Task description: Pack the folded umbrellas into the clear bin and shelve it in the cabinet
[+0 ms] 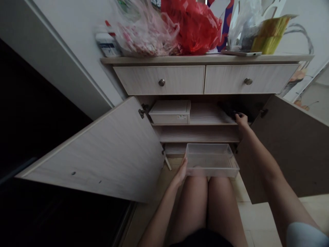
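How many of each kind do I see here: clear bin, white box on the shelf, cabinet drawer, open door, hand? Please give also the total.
Clear bin: 1
White box: 1
Cabinet drawers: 2
Open doors: 2
Left hand and right hand: 2
Total: 8

Dim light; cabinet shelves (pixel 200 133) shadowed; lower left near-black; edges warped, blurry.

Your single view looks from your own head, forward and down over your thighs (pixel 195 209) toward five o'clock. It faces the cabinet (pixel 200 134) nearly square on, drawers (pixel 180 80) toward twelve, near enough that the right door (pixel 288 147) runs out of frame at three.
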A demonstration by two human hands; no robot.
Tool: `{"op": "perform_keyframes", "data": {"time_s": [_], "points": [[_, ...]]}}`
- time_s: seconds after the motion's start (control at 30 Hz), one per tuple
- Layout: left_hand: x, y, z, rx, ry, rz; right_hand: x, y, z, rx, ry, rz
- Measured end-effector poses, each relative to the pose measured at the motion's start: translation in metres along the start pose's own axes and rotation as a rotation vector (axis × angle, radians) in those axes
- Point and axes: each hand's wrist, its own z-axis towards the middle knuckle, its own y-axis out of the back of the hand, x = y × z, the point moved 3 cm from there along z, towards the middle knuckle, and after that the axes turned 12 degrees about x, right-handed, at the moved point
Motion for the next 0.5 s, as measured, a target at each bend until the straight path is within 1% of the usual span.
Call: {"op": "perform_keyframes", "data": {"time_s": [0.07,0.1,0.13,0.2,0.3,0.4,0.5], "points": [[-0.001,-0.001,0.0,0.009,-0.002,-0.009,-0.006,0.011,-0.013,0.037,0.065,0.306],[0.0,-0.001,-0.001,0.014,0.004,-0.018,-0.009,0.016,-0.022,0.071,0.089,0.414],[0.0,-0.001,-0.001,0.017,0.012,-0.027,-0.011,0.022,-0.032,0.128,0.117,0.468],[0.001,-0.001,-0.001,0.012,0.014,-0.032,-0.015,0.033,-0.056,0.253,0.15,0.476],[0.002,-0.001,-0.001,-0.009,0.009,-0.011,-0.017,0.042,-0.092,0.483,0.186,0.392],[0.0,-0.002,-0.001,0.001,0.008,-0.012,-0.017,0.038,-0.122,0.729,0.216,0.32],[-0.002,-0.003,-0.001,0.018,-0.018,-0.016,-0.018,0.022,-0.139,0.872,0.244,0.263]]}}
